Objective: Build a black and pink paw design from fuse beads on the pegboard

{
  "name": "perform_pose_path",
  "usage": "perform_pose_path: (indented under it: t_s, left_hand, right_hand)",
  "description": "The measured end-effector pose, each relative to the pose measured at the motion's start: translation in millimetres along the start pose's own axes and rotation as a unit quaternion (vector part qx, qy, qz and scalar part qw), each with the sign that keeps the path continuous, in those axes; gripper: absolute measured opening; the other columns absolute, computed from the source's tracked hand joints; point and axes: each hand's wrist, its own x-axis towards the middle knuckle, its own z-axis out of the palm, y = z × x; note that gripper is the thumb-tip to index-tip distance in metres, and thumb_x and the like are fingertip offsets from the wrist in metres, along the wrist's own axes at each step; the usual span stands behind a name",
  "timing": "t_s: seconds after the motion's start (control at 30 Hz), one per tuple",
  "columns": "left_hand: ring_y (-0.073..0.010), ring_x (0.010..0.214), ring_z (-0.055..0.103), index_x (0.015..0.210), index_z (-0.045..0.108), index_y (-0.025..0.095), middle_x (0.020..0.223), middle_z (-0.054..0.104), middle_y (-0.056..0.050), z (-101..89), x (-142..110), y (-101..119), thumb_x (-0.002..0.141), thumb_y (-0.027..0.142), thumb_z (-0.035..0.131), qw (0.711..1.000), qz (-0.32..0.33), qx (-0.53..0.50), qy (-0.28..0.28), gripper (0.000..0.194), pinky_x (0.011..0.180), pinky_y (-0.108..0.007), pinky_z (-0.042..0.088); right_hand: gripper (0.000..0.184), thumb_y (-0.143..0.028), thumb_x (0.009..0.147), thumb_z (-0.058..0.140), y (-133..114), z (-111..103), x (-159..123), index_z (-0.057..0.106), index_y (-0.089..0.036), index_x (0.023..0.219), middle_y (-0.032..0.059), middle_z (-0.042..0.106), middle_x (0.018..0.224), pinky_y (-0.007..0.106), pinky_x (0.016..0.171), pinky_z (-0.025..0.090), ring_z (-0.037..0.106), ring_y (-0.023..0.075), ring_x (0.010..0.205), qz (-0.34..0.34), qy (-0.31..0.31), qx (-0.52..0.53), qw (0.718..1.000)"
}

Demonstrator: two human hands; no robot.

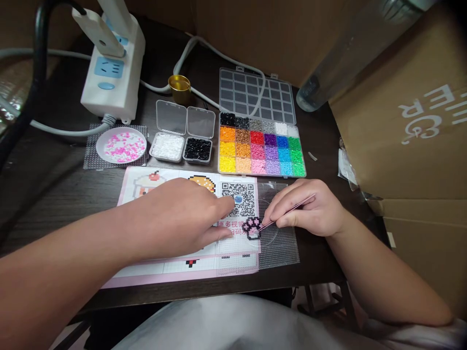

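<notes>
My right hand [314,206] pinches a thin pair of pink tweezers [270,221]. Their tips meet a small paw-shaped bead piece [251,236] with a black outline and pink beads inside. This piece sits on a clear pegboard [282,243], which partly overlaps a printed pattern sheet [239,265]. My left hand [186,214] rests over the sheet with thumb and index finger apart, left of the paw, holding nothing visible. Its other fingers are hidden beneath it.
Behind the sheet lie a many-coloured bead case [260,174], a lidded box of white beads [167,147], a box of black beads [197,149] and a dish of pink and white beads [121,146]. A power strip [109,97], golden cup [179,90] and cardboard box [408,170] stand around.
</notes>
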Motion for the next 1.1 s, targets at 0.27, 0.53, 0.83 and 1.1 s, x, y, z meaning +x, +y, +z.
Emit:
perform_pose_path:
  t_s: [0.27,0.53,0.83,1.1]
  left_hand:
    - [-0.0191,0.052,0.049,0.084,0.059,0.024,0.061,0.060,-0.003,-1.0,-0.7,0.5,0.096,0.051,0.056,1.000,0.001,0.006,-0.001,0.030,0.051,-0.032,0.019]
    - [-0.0191,0.053,0.048,0.085,0.060,0.023,0.062,0.060,-0.003,1.7,-1.1,-0.9,0.097,0.051,0.055,1.000,0.006,0.017,0.004,0.030,0.051,-0.032,0.018]
    - [-0.0170,0.051,0.040,0.084,0.061,0.023,0.060,0.057,-0.002,-0.5,-1.0,0.6,0.096,0.051,0.057,1.000,0.000,0.003,0.004,0.030,0.052,-0.031,0.017]
    - [-0.0172,0.052,0.039,0.086,0.062,0.023,0.061,0.055,-0.002,2.1,-1.2,-0.9,0.096,0.052,0.057,1.000,0.005,0.008,0.008,0.032,0.052,-0.032,0.017]
  right_hand:
    - [0.012,-0.007,0.080,0.084,1.4,1.6,0.3,0.086,-0.015,0.089,0.0123,0.084,0.086,0.022,0.067,0.066,0.082,0.0190,0.073,-0.017,-0.004,0.010,1.000]
    - [0.012,-0.006,0.080,0.084,1.1,2.0,0.2,0.085,-0.014,0.089,0.0128,0.084,0.087,0.022,0.068,0.066,0.081,0.0186,0.074,-0.014,-0.011,0.002,1.000]
    - [0.013,-0.006,0.080,0.083,1.2,1.8,-0.5,0.085,-0.014,0.089,0.0122,0.084,0.087,0.022,0.068,0.067,0.082,0.0188,0.074,-0.012,-0.001,0.006,1.000]
    - [0.010,-0.007,0.080,0.083,2.4,2.3,-0.7,0.085,-0.014,0.088,0.0133,0.084,0.087,0.025,0.069,0.068,0.082,0.0211,0.075,-0.007,-0.003,-0.007,1.000]
